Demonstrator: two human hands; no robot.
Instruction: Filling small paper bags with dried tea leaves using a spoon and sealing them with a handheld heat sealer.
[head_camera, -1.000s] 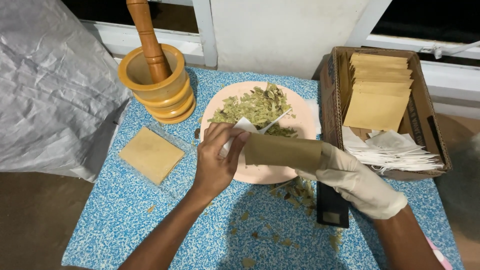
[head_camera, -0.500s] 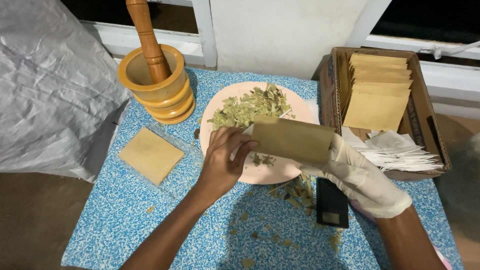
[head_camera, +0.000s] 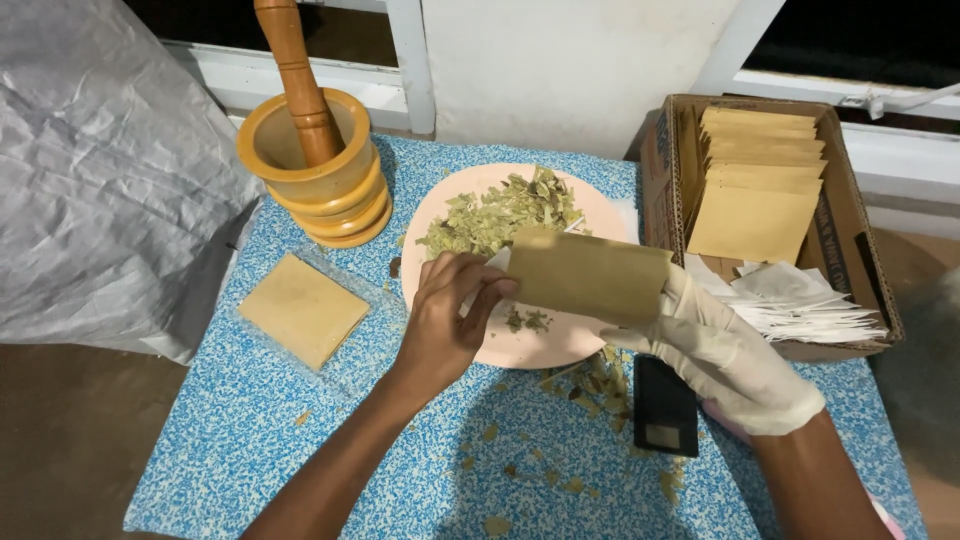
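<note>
Both hands grasp a tan pouch over the pink plate: bare left hand pinching its end, gloved right hand gripping the other. A flat tan packet lies near the table's left edge; more stand in the box at right.

Brown pouch held midair (more stacked in cardboard box).

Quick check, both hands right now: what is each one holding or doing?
Left hand: bare, fingers pinched on a small white piece at the mouth of the brown paper packet.
Right hand: gloved, closed on the packet's other end.
</note>
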